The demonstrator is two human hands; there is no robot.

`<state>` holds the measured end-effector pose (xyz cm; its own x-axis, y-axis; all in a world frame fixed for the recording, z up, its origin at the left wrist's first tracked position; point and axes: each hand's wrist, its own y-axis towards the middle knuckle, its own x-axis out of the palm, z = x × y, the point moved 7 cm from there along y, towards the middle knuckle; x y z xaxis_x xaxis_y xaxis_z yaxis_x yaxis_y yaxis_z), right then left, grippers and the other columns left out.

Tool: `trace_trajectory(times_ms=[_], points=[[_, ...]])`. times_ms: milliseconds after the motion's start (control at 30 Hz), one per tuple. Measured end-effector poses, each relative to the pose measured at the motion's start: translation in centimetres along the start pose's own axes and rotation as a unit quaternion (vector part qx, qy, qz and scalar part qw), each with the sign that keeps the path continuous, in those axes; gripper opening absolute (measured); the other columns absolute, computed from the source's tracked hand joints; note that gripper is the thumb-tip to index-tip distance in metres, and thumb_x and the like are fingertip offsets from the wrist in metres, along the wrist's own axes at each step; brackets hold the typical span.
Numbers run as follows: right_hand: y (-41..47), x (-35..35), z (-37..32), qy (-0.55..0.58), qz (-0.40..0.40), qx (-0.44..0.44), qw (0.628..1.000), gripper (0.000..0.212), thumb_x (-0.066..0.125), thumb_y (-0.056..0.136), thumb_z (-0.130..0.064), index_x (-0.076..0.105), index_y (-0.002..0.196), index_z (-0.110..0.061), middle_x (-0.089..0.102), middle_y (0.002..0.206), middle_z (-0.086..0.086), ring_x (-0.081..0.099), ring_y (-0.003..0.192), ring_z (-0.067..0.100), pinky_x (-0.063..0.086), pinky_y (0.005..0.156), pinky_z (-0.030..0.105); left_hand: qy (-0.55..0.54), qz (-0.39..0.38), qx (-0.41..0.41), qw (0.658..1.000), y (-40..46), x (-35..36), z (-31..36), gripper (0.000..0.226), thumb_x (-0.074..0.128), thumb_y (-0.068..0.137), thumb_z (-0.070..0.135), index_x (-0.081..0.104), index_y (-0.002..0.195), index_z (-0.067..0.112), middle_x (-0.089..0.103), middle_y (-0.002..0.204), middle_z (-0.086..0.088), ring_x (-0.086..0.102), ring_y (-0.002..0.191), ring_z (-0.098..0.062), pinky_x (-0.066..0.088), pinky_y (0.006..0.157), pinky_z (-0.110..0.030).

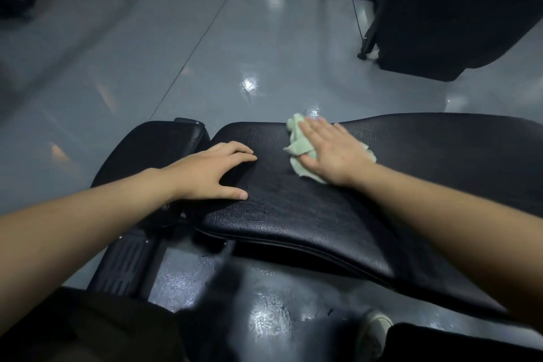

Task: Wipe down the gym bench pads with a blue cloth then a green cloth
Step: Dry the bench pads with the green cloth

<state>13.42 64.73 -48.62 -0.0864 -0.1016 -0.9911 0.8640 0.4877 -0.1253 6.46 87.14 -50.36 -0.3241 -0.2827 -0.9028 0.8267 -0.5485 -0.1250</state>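
My right hand (335, 150) presses flat, fingers straight, on the green cloth (299, 141) atop the long bench pad (293, 209), left hand (211, 173) resting relaxed beside the seat pad (152, 144).

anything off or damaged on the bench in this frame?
Nothing stands out. The right hand presses the crumpled green cloth flat on the long black bench pad; the left hand rests near that pad's end. The vinyl shows no tears or spills. No blue cloth is in view.

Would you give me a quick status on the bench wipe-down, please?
Right hand flat, pressing green cloth on long bench pad. Left hand open, bracing pad end. Nothing in the way.
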Motion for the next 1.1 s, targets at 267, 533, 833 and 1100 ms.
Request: trace_trajectory(times_ms=[267, 533, 833, 1100], points=[[0.9, -0.2, 1.6, -0.012, 0.004, 0.04, 0.999, 0.079, 0.025, 0.098, -0.063, 0.01, 0.16, -0.017, 0.015, 0.167, 0.005, 0.009, 0.154, 0.025, 0.01, 0.124, 0.042, -0.015, 0.003, 0.001, 1.0, -1.0, -0.1, -1.6, 0.074, 0.063, 0.086, 0.064, 0.032, 0.15, 0.044, 0.021, 0.151, 0.03, 0.023, 0.141, 0.003, 0.037, 0.114, -0.035], [-5.0, 1.4, -10.0, 0.0, -0.046, -0.14, 0.989, 0.088, 0.016, 0.089, -0.063, 0.008, 0.161, -0.013, 0.007, 0.168, 0.012, 0.005, 0.154, 0.033, 0.009, 0.125, 0.046, -0.021, 0.007, 0.004, 1.0, -1.2, 0.0, -2.6, 0.08, 0.064, 0.084, 0.066, 0.033, 0.152, 0.039, 0.023, 0.152, 0.026, 0.024, 0.142, 0.0, 0.035, 0.116, -0.038], [-2.9, 1.3, -9.1, -0.006, -0.042, -0.18, 0.983, 0.083, 0.02, 0.09, -0.066, 0.008, 0.161, -0.024, 0.004, 0.169, 0.001, 0.001, 0.155, 0.02, -0.002, 0.123, 0.037, -0.026, 0.005, -0.009, 1.0, -1.3, 0.1, -3.1, 0.083, 0.067, 0.083, 0.063, 0.033, 0.153, 0.034, 0.021, 0.152, 0.025, 0.021, 0.142, 0.001, 0.032, 0.118, -0.034], [3.9, 0.4, -2.5, -0.003, -0.012, -0.02, 1.0, 0.082, 0.021, 0.094, -0.07, 0.011, 0.161, -0.023, 0.013, 0.168, 0.0, 0.01, 0.154, 0.018, 0.011, 0.124, 0.041, -0.031, -0.003, -0.01, 0.999, -1.9, 0.2, -3.3, 0.083, 0.068, 0.084, 0.062, 0.031, 0.153, 0.035, 0.02, 0.152, 0.027, 0.02, 0.143, 0.002, 0.032, 0.117, -0.033]])
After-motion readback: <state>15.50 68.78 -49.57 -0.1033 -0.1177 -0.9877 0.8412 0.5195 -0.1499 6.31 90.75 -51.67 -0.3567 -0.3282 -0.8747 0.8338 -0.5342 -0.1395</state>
